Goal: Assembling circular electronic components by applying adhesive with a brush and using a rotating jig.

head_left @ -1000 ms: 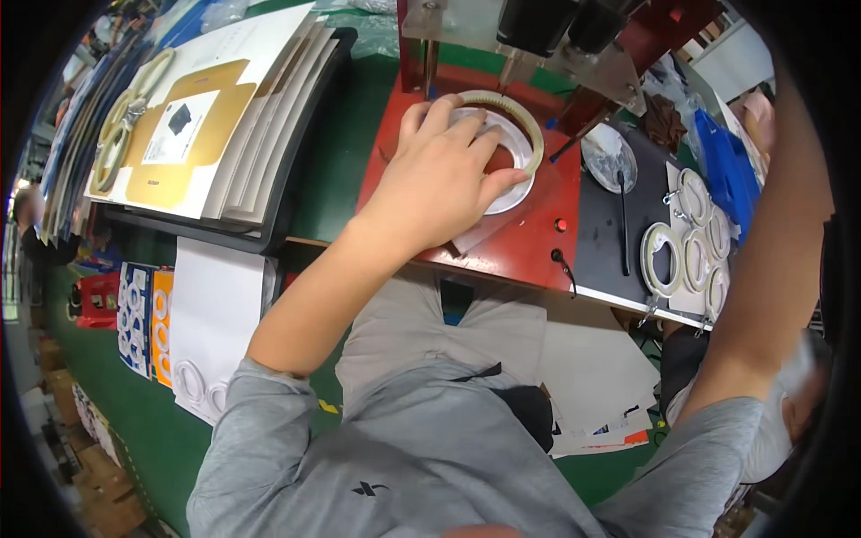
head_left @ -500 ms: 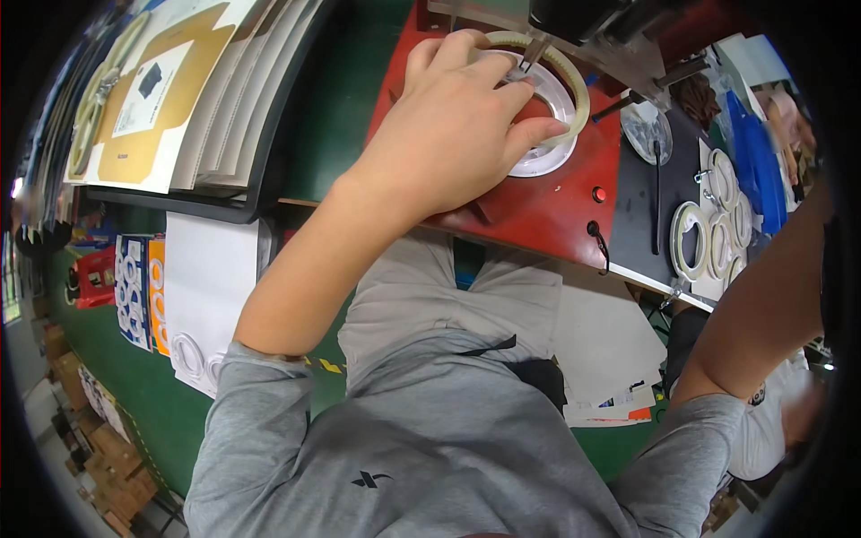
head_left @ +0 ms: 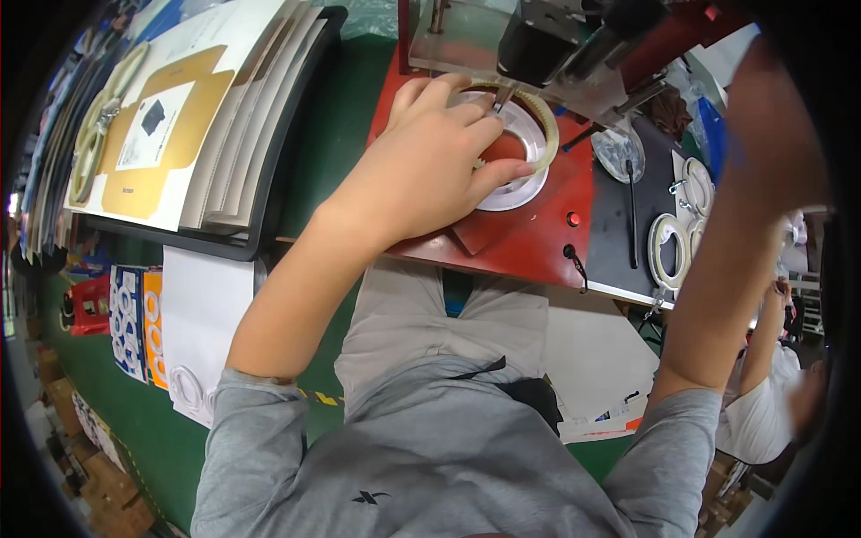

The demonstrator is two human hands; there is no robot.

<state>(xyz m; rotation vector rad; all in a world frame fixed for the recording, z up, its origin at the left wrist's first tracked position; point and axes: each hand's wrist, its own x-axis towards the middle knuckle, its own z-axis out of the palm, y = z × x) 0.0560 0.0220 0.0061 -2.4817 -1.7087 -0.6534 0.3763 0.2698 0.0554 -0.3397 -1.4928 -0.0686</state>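
My left hand curves over a white ring with a pale yellow band along its edge. The thumb presses on the near side of the band, and the fingers wrap over the left and far part. The ring lies on the red base of a bench machine, with the machine's metal tip pointing down beside my fingertips. My right hand is raised at the far right, dark and blurred, so its fingers cannot be made out.
A black tray of upright cardboard sheets stands left. Several finished-looking rings lie right, near a black stick and a clear plastic dish. A red button sits on the base. A person is at the right.
My right forearm has swung up and inward, bringing the blurred hand into view. The whole view has shifted, so the machine shows lower and further left. My left hand stays on the ring.
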